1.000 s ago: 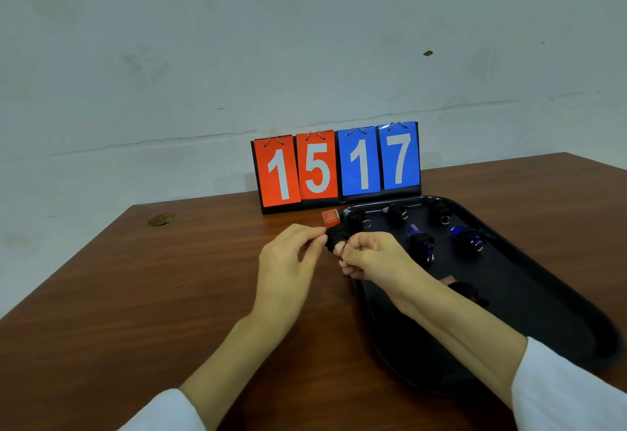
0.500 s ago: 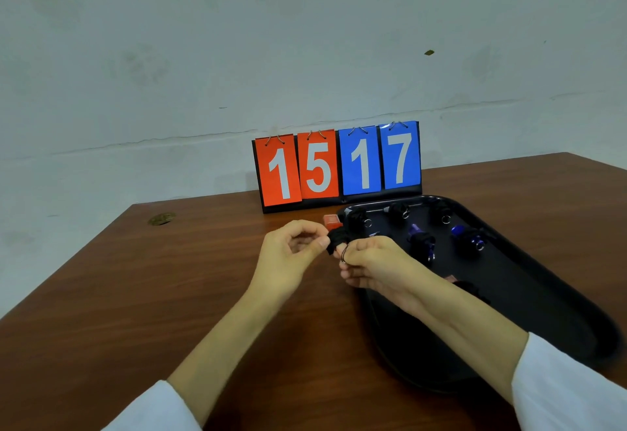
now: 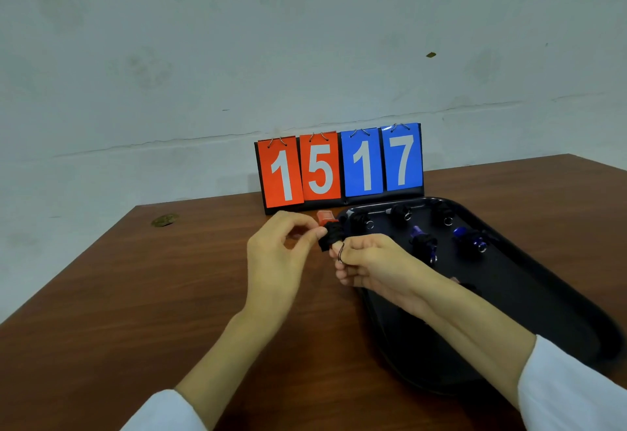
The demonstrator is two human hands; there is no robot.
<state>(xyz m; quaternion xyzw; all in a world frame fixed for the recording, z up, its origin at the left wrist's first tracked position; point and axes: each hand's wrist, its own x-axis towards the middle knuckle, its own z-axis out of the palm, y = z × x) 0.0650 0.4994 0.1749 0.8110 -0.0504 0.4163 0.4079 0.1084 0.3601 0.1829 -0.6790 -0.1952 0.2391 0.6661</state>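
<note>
My left hand (image 3: 283,254) and my right hand (image 3: 369,262) meet above the table just left of a black tray (image 3: 543,298). Between them is a small black bundle (image 3: 330,235) with a metal ring (image 3: 341,252). My right hand grips the ring end with curled fingers. The thumb and forefinger of my left hand pinch the bundle's left side. A small red piece (image 3: 325,217) shows just behind the bundle; whether it is attached I cannot tell.
Several similar black and purple bundles with rings lie at the far end of the tray, such as one purple piece (image 3: 473,239). A flip scoreboard (image 3: 339,166) reading 15 and 17 stands behind, near the wall. The brown table (image 3: 135,295) spreads left.
Both hands have stayed almost in place. My left fingers have shifted slightly on the bundle, and the red piece sits lower behind it than a second ago.
</note>
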